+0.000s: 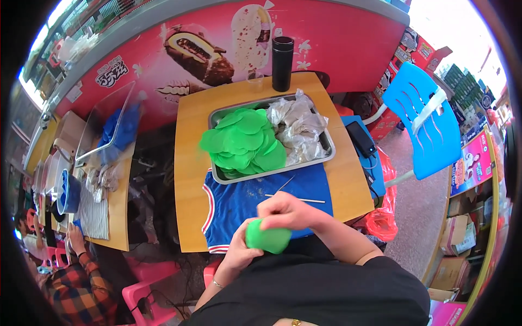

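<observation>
Head view: the green piece (269, 239) sits between the two hands, close to the person's body, on the near side of the tabletop (190, 163). The left hand (239, 249) grasps it from its left side; the right hand (287, 212) bends over its upper edge, fingers curled, though I cannot tell whether they pinch it or merely rest there. It looks rounded, without a clear long axis. Straight ahead, past two thin sticks (310, 200) on a blue cloth (231, 204), the metal tray (293, 167) runs mostly left to right, with green sheets (244, 138) at its left and crumpled plastic bags (299, 125) at its right. Hidden: most left fingertips, the piece's underside and the heap's lower layers. The bags' contents are unclear.
</observation>
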`<act>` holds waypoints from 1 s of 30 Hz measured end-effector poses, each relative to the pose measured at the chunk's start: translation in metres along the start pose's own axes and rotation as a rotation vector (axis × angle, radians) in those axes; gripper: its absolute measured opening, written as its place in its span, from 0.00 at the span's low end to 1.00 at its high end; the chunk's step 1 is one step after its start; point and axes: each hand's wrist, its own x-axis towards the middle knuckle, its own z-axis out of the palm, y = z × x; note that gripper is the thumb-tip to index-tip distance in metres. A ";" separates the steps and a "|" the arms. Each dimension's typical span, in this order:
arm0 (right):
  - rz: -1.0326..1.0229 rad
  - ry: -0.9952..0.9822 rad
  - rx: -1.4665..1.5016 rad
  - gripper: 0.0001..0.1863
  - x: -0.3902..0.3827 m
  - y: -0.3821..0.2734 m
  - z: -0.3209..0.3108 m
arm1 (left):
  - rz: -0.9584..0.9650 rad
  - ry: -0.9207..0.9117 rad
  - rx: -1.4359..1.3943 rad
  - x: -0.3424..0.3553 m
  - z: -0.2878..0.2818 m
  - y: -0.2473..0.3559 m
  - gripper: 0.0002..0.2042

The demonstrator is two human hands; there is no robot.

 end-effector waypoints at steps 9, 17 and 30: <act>0.048 0.466 -0.685 0.12 -0.049 0.028 -0.034 | -0.245 -0.054 0.170 0.008 0.013 0.018 0.24; 0.293 0.976 -0.988 0.17 -0.109 0.000 -0.151 | 0.054 -0.072 0.285 0.003 0.026 0.058 0.11; 0.576 1.124 -1.219 0.19 -0.119 0.109 -0.246 | 0.932 -0.761 0.072 -0.011 0.136 0.152 0.12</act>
